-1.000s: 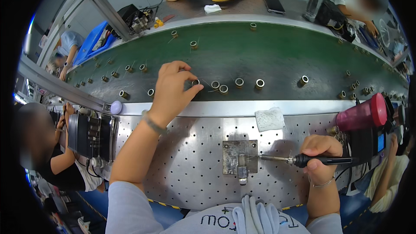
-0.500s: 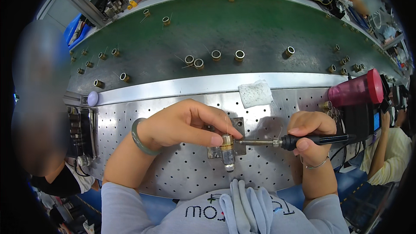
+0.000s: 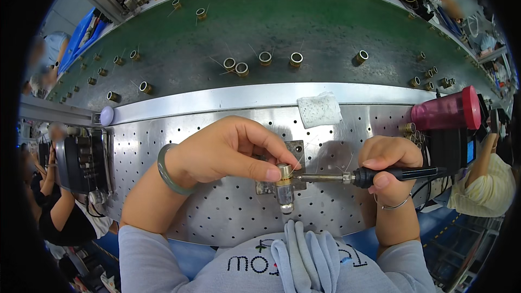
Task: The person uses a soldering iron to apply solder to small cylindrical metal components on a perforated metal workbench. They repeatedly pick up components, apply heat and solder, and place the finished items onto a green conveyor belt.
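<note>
My left hand pinches a small brass-and-silver ring-shaped part between thumb and fingers. That part sits on top of a silver cylindrical holder, tilted toward me. Beneath them lies a dark metal plate on the perforated bench. In my right hand is a soldering iron with a black handle, its metal shaft lying level and pointing left. The tip reaches the right side of the ring-shaped part, by my left fingertips; exact contact is too small to tell. Thin wires stick up near the part.
Beyond the perforated metal bench runs a green conveyor belt carrying several small brass rings with wires. A folded white cloth lies at the bench's far edge. A pink cup lies on a black box at right. Other people sit both sides.
The view has shifted a little, and a blurred person at the left has gone from the near foreground. Both hands keep their grips, with the iron's tip still at the part.
</note>
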`<action>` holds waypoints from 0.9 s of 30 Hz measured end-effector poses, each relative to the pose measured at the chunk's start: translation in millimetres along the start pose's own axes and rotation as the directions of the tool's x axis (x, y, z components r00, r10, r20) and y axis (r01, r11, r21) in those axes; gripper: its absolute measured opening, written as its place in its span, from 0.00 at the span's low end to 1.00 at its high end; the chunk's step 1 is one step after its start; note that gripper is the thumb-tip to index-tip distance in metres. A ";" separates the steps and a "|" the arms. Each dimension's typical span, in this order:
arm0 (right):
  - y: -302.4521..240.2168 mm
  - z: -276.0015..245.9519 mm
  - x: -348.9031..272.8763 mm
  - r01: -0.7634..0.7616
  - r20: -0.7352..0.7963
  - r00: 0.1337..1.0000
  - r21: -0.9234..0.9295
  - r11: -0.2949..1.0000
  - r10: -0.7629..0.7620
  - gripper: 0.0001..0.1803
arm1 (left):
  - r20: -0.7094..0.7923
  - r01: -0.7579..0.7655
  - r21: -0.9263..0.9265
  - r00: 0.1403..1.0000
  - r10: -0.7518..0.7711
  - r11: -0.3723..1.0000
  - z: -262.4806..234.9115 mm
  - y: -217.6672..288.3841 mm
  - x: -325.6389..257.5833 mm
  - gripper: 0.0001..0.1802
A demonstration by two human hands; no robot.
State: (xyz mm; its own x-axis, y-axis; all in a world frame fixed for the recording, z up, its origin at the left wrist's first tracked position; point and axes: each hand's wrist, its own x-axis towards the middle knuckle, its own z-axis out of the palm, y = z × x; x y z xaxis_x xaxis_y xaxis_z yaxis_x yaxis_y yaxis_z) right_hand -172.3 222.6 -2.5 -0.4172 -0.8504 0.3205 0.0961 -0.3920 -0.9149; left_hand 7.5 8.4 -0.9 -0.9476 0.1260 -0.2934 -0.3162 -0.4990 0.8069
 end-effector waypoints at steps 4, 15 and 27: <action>1.3 1.1 1.7 0.010 0.013 1.000 0.005 1.000 -0.010 0.11 | 0.003 -0.002 -0.010 1.000 0.002 1.000 -1.1 -1.2 0.4 0.16; 3.4 0.6 1.6 0.009 0.031 0.999 -0.010 1.000 -0.009 0.12 | 0.030 -0.050 0.015 0.998 0.049 0.999 -3.4 -4.2 1.7 0.14; 5.1 0.8 3.9 0.062 0.069 0.996 -0.048 0.997 -0.058 0.13 | 0.035 -0.055 0.014 0.998 0.054 0.998 -3.4 -3.6 1.8 0.14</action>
State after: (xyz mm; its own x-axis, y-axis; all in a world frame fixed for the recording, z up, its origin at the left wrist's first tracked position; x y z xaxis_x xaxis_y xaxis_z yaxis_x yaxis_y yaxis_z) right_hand -172.8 217.0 -5.7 -0.3592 -0.8482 0.3894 0.0269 -0.4265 -0.9041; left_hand 7.1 7.5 -6.1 -0.9644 0.1286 -0.2311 -0.2644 -0.4929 0.8289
